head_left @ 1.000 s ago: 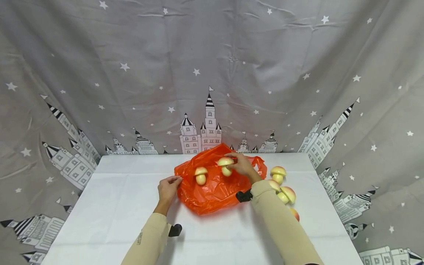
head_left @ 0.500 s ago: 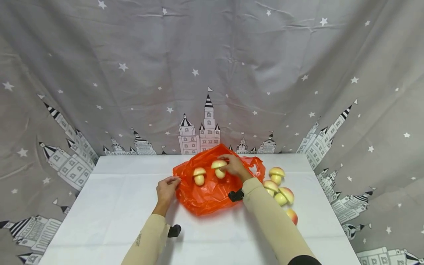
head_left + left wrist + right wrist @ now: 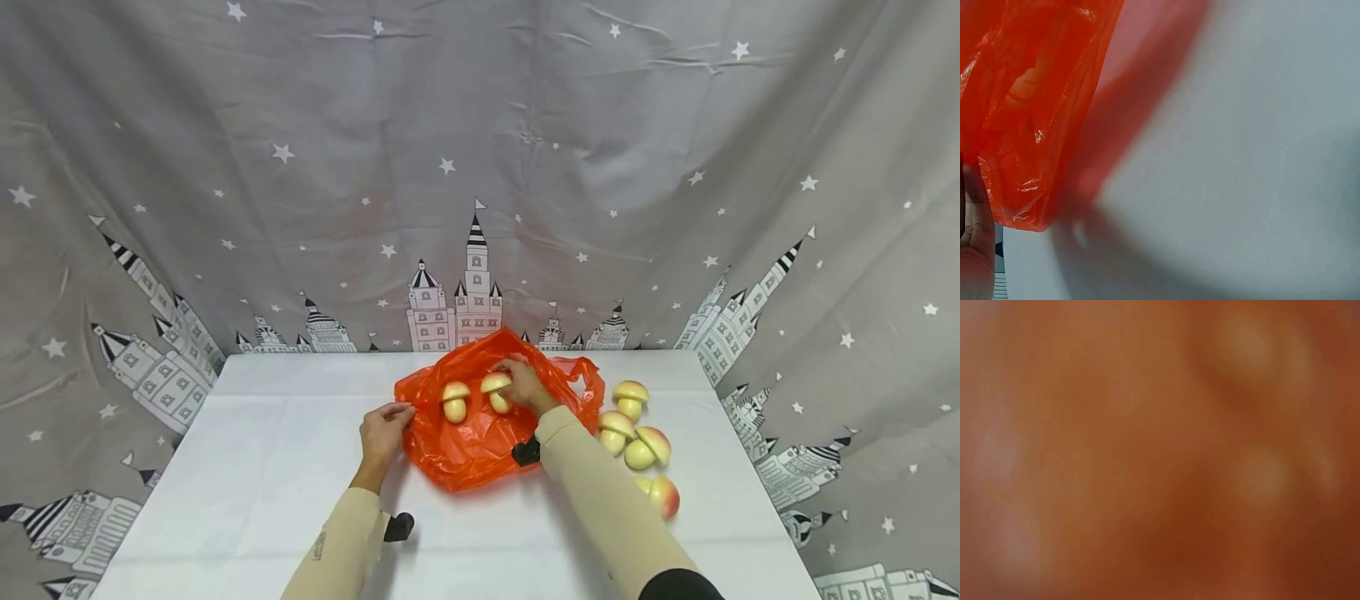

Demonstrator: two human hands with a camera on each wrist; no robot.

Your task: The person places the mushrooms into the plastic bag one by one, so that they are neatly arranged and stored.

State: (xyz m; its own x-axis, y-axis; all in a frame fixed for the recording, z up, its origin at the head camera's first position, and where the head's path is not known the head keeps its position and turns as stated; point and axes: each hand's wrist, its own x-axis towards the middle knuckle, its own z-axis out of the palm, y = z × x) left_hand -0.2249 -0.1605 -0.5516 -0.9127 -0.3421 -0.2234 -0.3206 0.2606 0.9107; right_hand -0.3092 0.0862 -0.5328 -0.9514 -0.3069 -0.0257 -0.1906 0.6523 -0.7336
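Note:
A red plastic bag (image 3: 480, 454) lies spread on the white table, its mouth toward me. My left hand (image 3: 382, 433) pinches the bag's left edge; in the left wrist view the fingers (image 3: 979, 212) meet the red film (image 3: 1041, 137). Inside the bag, one toy mushroom (image 3: 454, 402) with a pale yellow cap and stem rests at the left. Beside it, my right hand (image 3: 525, 387) holds a second toy mushroom (image 3: 496, 392) by its right side, within the bag. The right wrist view is only an orange blur.
Right of the bag several more toy mushrooms lie on the table, one at the back (image 3: 631, 399), one leaning (image 3: 649, 447) and a red-tinged one (image 3: 664, 497) nearest me. The bag's handle (image 3: 588, 379) loops out on its right. A grey castle-print curtain (image 3: 480, 167) hangs behind.
My right hand has carried its mushroom leftward and slightly lower, closer to the mushroom in the bag. The left hand stays at the bag's edge.

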